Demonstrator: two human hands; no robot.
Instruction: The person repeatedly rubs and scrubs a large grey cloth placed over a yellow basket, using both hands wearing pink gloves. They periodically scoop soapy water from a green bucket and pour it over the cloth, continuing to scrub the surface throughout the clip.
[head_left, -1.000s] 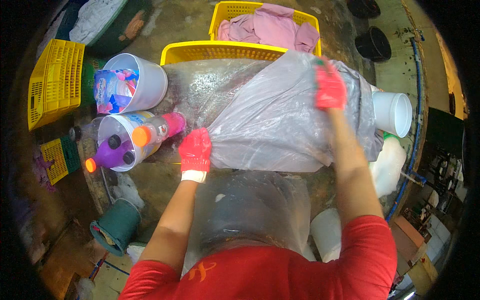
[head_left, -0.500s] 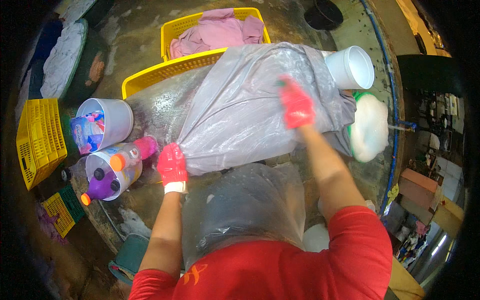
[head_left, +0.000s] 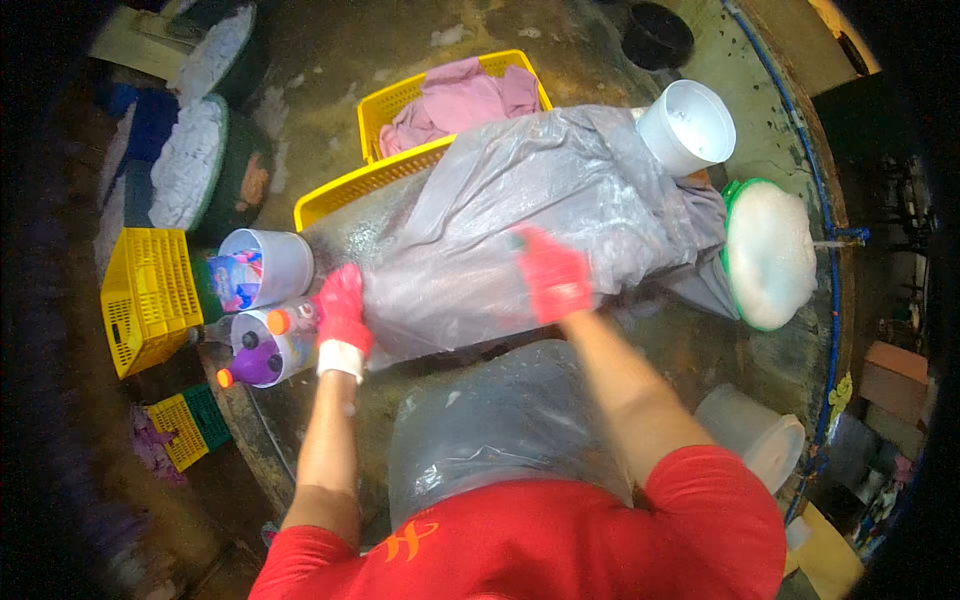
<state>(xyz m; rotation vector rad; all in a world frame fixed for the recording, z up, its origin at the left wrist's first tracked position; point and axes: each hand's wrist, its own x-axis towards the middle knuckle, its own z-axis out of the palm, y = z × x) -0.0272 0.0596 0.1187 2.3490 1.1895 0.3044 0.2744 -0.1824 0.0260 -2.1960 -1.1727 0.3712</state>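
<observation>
A wet grey cloth (head_left: 470,250) lies spread over a long work surface in front of me. My left hand (head_left: 343,312), in a red glove with a white cuff, is closed on the cloth's left end. My right hand (head_left: 555,275), in a red glove and smeared by motion, is over the middle of the cloth. A small bit of green shows at its fingertips; the thing it grips is mostly hidden. Next to my left hand, a white bucket (head_left: 296,350) holds several bottles, among them a purple bottle (head_left: 258,362) with an orange cap.
Yellow baskets (head_left: 375,185) stand beyond the cloth, one with pink cloth (head_left: 465,105). A white bucket (head_left: 690,125) sits at the far right, near a green-rimmed tub of foam (head_left: 770,255). Another bucket (head_left: 285,262) and a yellow crate (head_left: 150,300) are at left. A clear plastic apron (head_left: 490,420) covers my front.
My right hand has moved left and nearer across the cloth. The cloth's left end lies flatter, and my left hand is a little higher in view. The whole view has shifted.
</observation>
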